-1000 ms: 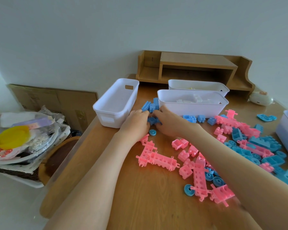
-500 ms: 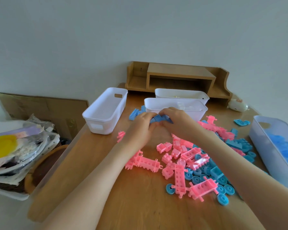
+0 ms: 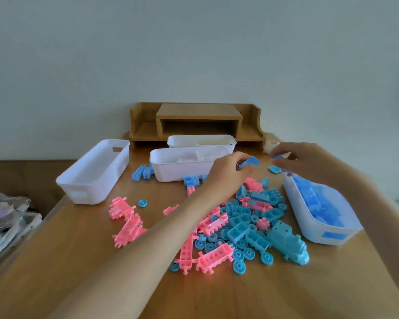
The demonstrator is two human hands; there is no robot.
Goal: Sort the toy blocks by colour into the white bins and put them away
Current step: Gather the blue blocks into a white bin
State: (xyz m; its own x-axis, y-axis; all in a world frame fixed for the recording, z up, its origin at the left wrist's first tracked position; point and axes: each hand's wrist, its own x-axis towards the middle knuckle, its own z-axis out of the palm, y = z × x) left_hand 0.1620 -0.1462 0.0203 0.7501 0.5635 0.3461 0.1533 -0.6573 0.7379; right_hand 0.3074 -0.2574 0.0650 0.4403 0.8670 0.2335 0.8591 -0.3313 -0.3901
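My left hand [image 3: 226, 174] grips a blue block [image 3: 251, 161] above the table, right of the middle white bin [image 3: 171, 171]. My right hand [image 3: 302, 160] pinches another small blue block [image 3: 277, 157] just above the far end of the right white bin [image 3: 309, 229], which holds several blue blocks. A mixed heap of pink blocks [image 3: 213, 256] and blue blocks [image 3: 283, 240] lies on the wooden table [image 3: 90, 261]. The left white bin [image 3: 90, 178] looks empty. A rear white bin [image 3: 202, 140] sits behind the middle one.
A wooden desk shelf [image 3: 197, 120] stands against the wall at the back. Blue blocks [image 3: 142, 172] lie between the left and middle bins. Bags and clutter [image 3: 5, 215] sit off the table's left edge. A blue piece [image 3: 274, 169] lies near the right bin.
Both hands lifted blue blocks from in front of the middle bin and moved right toward the bin with blue blocks. The hands have separated. My view has turned right.
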